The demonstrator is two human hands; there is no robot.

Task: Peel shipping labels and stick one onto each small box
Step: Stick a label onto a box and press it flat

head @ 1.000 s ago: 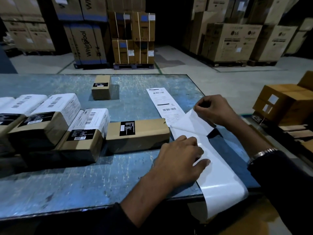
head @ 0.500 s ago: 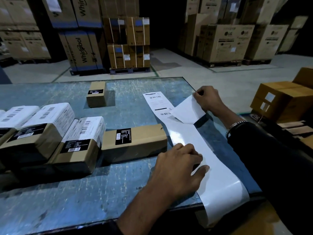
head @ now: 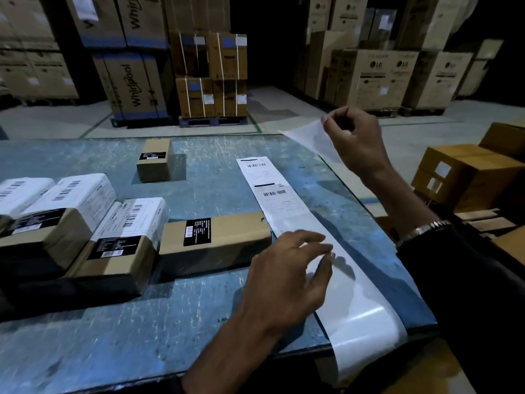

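- The peeled label [head: 308,140] hangs in the air past the table's far right corner, pinched at its upper corner by the right hand [head: 355,140]; thumb and forefinger are closed on the paper, the other fingers curled loosely behind.
- The liner strip [head: 349,282] lies along the right side of the blue table [head: 119,336], its near end drooping over the edge; two printed labels [head: 267,183] remain on its far part.
- The left hand [head: 287,277] is over the bare liner with fingers spread and nearly straight, gripping nothing; whether it touches the liner I cannot tell.
- The long box [head: 216,240] just left of the strip and the small far box [head: 154,160] show no white label; three boxes at the left [head: 85,211] already wear theirs.
- Half a second ago the label was attached along one edge and the left hand pressed flat; now the label is clear and that hand has lifted or loosened.
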